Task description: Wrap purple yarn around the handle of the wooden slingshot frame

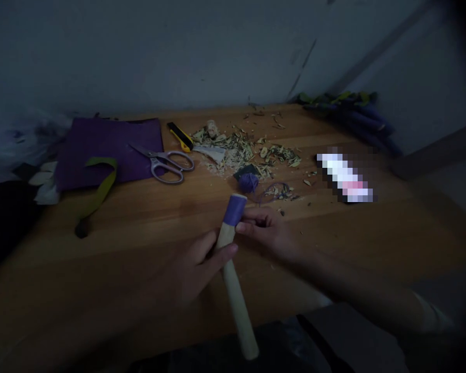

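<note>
A pale wooden stick (235,290), its top end wrapped in purple thread (235,210), slants over the front of the table. My left hand (202,261) is closed around the stick just below the wrapping, thumb across its front. Beside the wrapped end, my right hand (270,230) has thumb and fingers pinched together, most likely on the purple thread, though the strand at the fingertips is too fine to make out. Behind the stick sits a ball of purple thread (248,182), with a loose strand trailing to its right.
Scissors (173,166) rest partly on a purple sheet (112,150), near a curled green strip (103,191). A yellow utility knife (181,137) touches a heap of shavings (238,147). On the right lie a blurred-out phone (344,178) and a purple bundle (357,119) with green tips.
</note>
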### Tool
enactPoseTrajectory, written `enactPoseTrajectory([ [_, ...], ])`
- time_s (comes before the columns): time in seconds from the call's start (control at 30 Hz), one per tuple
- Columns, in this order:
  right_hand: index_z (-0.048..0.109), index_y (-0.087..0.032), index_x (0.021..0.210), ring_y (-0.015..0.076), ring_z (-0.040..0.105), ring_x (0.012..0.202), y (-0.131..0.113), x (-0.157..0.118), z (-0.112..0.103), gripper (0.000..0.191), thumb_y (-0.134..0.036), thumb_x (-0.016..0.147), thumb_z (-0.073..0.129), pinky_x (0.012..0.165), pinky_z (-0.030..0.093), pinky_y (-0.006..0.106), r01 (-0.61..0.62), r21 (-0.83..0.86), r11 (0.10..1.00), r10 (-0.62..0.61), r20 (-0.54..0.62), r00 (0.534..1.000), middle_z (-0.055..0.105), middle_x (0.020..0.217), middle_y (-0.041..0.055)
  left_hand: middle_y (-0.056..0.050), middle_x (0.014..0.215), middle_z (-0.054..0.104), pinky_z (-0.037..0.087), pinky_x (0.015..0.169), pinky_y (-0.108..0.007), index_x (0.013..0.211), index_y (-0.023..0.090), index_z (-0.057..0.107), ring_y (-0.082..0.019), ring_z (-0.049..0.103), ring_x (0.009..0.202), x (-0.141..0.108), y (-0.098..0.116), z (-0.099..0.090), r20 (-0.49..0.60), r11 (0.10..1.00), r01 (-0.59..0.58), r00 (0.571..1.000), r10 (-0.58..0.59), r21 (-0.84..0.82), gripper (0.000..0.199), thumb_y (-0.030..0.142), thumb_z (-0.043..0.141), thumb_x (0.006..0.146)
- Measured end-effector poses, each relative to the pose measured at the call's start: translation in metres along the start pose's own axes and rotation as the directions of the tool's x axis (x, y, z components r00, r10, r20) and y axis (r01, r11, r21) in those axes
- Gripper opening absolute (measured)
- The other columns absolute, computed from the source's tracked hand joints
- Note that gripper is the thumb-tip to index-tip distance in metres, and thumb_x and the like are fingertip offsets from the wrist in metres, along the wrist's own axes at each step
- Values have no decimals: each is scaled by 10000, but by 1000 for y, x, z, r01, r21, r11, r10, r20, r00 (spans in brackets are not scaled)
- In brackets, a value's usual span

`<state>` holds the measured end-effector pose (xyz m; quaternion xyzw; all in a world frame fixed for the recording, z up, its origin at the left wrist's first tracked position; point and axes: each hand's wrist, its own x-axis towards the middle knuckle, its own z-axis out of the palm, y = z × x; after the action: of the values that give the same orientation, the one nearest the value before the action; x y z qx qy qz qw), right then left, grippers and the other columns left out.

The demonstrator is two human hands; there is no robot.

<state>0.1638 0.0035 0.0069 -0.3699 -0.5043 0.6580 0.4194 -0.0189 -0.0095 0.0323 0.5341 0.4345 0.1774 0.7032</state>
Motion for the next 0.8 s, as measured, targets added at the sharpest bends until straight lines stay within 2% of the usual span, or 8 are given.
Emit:
enactPoseTrajectory([
  [0.1,598,-143,689,84,502,596,-7,-1,2,224,-360,707,649,561,393,207,-25,-59,998,22,-56,998,547,616,-34,41,612,462,350,561,-233,731,192,521,-102,435,595,4,-2,10,-40,995,79,996,-76,61,294,467,479,827],
  [0.23,524,-146,671,50,461,449,-8,-4,6,216,-297,697,677,436,323,167,-83,-23,996,79,-145,986,512,503,-67,43,620,460,289,486,-216,783,192,470,-77,360,526,5,-7,18,62,986,-19,998,30,-165,279,451,410,866],
  [0.3,472,-161,698,66,517,439,-7,-6,9,224,-306,747,635,424,358,167,-75,63,995,81,-102,991,550,507,-59,43,636,464,285,478,-201,801,192,456,-68,357,528,5,-10,18,95,968,-57,992,82,-244,247,420,403,879],
  [0.37,434,-174,740,99,588,480,-6,-9,11,214,-329,809,564,449,432,194,-60,158,986,62,-9,998,609,567,-32,44,634,458,285,470,-186,796,188,452,-59,353,520,7,-12,16,133,955,-91,982,133,-283,245,407,391,888],
  [0.43,406,-184,747,103,595,479,-6,-11,13,219,-343,836,528,442,444,198,-42,193,980,37,27,999,599,565,-38,43,622,452,288,463,-177,791,185,447,-53,350,505,8,-14,13,179,944,-112,968,174,-309,257,410,379,893],
  [0.53,385,-190,699,38,412,352,-7,-15,15,242,-317,829,546,362,294,139,25,63,998,-20,-79,997,423,447,-101,40,615,456,298,464,-167,806,183,441,-51,363,505,8,-17,11,235,942,-117,952,196,-314,247,402,370,898],
  [0.63,376,-191,668,19,213,353,-7,-18,15,229,-241,835,524,356,168,146,118,-142,983,-142,-173,975,269,431,-119,38,608,450,306,473,-162,809,181,439,-51,362,507,6,-19,11,253,940,-123,945,209,-318,252,398,354,904],
  [0.8,356,-195,665,25,205,365,0,-20,15,226,-212,844,492,354,143,163,180,-316,932,-254,-213,943,253,442,-113,40,589,445,304,465,-163,793,179,434,-52,349,493,7,-21,12,261,941,-107,945,196,-320,280,421,344,901],
])
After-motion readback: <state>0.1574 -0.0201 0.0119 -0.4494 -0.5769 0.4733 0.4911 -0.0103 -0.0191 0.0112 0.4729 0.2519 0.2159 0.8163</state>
